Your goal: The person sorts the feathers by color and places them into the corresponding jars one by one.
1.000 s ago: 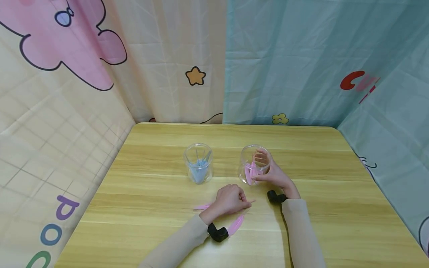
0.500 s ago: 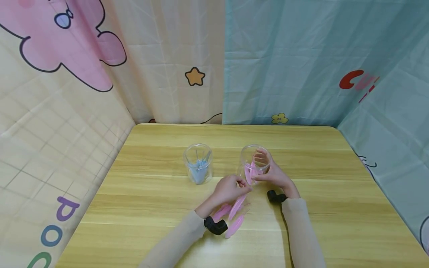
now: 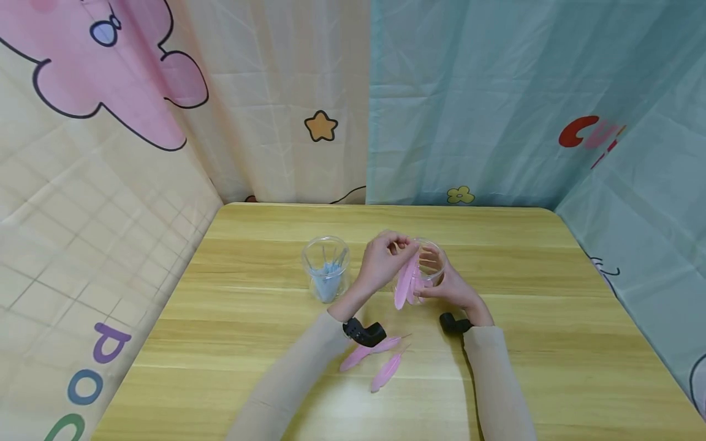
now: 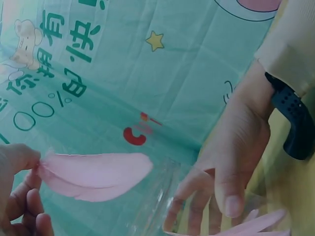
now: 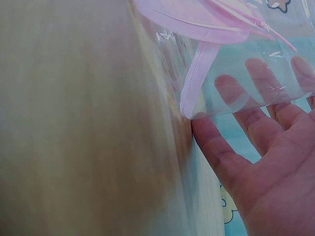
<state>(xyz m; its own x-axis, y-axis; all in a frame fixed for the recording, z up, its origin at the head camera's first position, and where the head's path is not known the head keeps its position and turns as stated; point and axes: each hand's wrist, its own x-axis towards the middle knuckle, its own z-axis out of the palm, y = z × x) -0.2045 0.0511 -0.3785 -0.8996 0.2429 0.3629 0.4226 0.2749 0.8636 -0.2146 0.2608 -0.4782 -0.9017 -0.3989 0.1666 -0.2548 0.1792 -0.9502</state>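
Observation:
My left hand (image 3: 383, 260) pinches a pink feather (image 3: 406, 283) by its quill end beside the rim of a clear jar (image 3: 428, 279). The feather hangs tip down and overlaps the jar in the head view. In the left wrist view, that feather (image 4: 98, 176) shows whole between thumb and fingers. My right hand (image 3: 459, 293) holds the jar from its right side, thumb in front and fingers curved behind. Several pink feathers (image 5: 197, 19) stand inside the jar in the right wrist view.
Two more pink feathers, one farther left (image 3: 357, 356) and one nearer (image 3: 387, 371), lie on the wooden table (image 3: 220, 343). A second clear jar (image 3: 309, 269) with several blue feathers (image 3: 328, 283) stands to the left. Printed curtains (image 3: 469, 92) surround the table.
My left hand has picked a pink feather off the table, lifting it up and away from me to the right jar's rim. My right hand has stayed on the jar.

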